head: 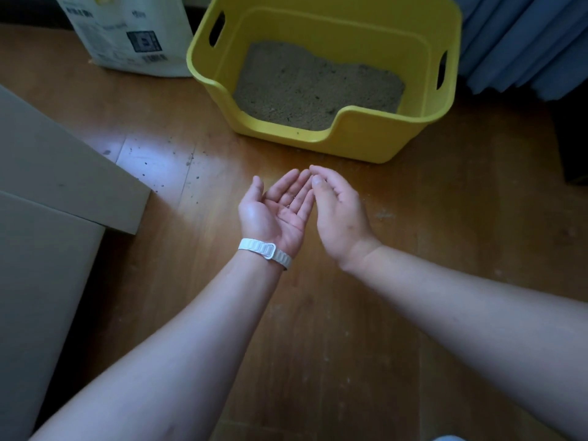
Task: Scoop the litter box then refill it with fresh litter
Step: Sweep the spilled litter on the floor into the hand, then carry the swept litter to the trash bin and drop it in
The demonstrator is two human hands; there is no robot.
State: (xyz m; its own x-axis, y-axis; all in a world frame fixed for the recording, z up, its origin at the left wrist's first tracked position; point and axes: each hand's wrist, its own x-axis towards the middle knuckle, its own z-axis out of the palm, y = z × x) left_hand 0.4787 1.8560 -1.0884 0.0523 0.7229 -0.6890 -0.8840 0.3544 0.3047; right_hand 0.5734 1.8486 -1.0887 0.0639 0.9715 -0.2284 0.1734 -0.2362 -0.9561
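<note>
Left hand (pixel 276 211) and right hand (pixel 338 214) lie released, grasping nothing, below the yellow litter box (pixel 359 143); seemingly between steps, with the bag (pixel 127 36), upper left, likely next.

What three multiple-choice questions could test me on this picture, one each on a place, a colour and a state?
1. Where does the white bag stand?
A) on the floor, left of the litter box in the picture
B) inside the box
C) on a shelf

2. What colour is the litter box?
A) red
B) yellow
C) black

3. How is the left hand?
A) clenched in a fist
B) gripping a scoop
C) open, palm up

Answers:
1 A: the bag sits on the floor by the box's left wall.
2 B: its walls are plainly yellow.
3 C: its fingers lie straight, holding no tool, beside the right hand.
</note>
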